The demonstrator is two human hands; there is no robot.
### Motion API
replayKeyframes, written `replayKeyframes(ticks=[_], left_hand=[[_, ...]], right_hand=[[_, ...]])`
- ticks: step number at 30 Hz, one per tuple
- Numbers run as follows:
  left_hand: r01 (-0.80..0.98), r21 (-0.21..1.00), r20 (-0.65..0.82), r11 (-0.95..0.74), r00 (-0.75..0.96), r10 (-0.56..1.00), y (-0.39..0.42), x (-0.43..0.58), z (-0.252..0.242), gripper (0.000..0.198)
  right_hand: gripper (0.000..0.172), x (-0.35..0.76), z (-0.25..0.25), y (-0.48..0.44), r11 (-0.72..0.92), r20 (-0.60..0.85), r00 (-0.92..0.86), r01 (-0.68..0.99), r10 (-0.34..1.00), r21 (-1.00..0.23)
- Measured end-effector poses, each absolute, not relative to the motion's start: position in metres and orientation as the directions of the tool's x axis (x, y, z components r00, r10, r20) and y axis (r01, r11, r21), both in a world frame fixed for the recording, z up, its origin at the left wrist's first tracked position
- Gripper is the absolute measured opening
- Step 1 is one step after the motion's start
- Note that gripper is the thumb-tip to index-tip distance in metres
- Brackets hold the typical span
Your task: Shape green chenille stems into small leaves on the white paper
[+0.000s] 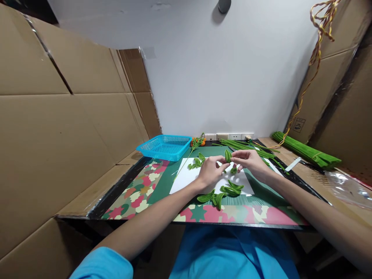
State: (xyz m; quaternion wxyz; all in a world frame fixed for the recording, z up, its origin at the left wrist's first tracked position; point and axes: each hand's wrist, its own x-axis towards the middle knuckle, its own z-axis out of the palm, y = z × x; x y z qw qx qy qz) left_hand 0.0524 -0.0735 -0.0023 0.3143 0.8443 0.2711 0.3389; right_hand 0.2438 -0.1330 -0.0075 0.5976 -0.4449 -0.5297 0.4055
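Between my two hands, above a white sheet of paper (pixel 183 180), a green fuzzy pipe-cleaner leaf (pixel 228 155) is held upright. My left hand (pixel 211 170) pinches it low on its left side. The fingertips of my right hand (pixel 250 162) close on it from the right. Several looped pipe-cleaner leaves (pixel 217 198) lie near the sheet's front edge, and smaller curled pieces (pixel 196 162) rest at its back left. Another small green curl (pixel 233 170) sits beneath my right fingers, partly hidden.
A blue plastic basket (pixel 164 149) stands at the back left, beside an orange flower (pixel 202 141) with a long stem. Loose green pipe cleaners (pixel 250 147) lie at the back right; a thick bundle (pixel 308 150) lies farther right. Cardboard walls (pixel 72 128) flank the table.
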Motion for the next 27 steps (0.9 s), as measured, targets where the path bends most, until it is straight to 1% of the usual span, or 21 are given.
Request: replayKeyframes(ticks=[3,6,12,16,19,23,27], left_hand=[[0.138,0.832,0.323,-0.538,0.668,0.67,-0.0706,0.0532,-0.0056,0.041],[0.055,0.88,0.304,-0.471,0.698,0.649,-0.0692,0.0546,-0.0078,0.045],[-0.004,0.886,0.316,-0.463,0.738,0.597,-0.0684,0.055,-0.0062,0.047],[0.035,0.878,0.296,-0.478,0.746,0.597,-0.0684,0.0534,-0.0022,0.048],[0.071,0.887,0.264,-0.456,0.732,0.628,-0.07,0.0534,-0.0002,0.049],[0.057,0.901,0.265,-0.43,0.712,0.65,-0.0719,0.0542,-0.0014,0.052],[0.065,0.909,0.263,-0.411,0.677,0.688,-0.0694,0.0551,-0.0042,0.051]], right_hand=[[0.042,0.2485,-0.0109,-0.1307,0.278,0.278,0.067,0.015,0.958,-0.96],[0.042,0.2498,-0.0117,-0.1304,0.283,0.284,0.048,0.026,0.958,-0.959],[0.041,0.2446,-0.0053,-0.136,0.256,0.256,-0.023,0.023,0.966,-0.966],[0.04,0.2438,-0.0042,-0.1367,0.269,0.269,-0.011,0.027,0.963,-0.963],[0.041,0.2441,-0.0048,-0.1354,0.274,0.274,0.028,0.015,0.961,-0.962],[0.045,0.2443,-0.0043,-0.1342,0.27,0.263,0.147,-0.03,0.954,-0.962],[0.045,0.2451,-0.0039,-0.134,0.266,0.261,0.158,-0.009,0.952,-0.964]])
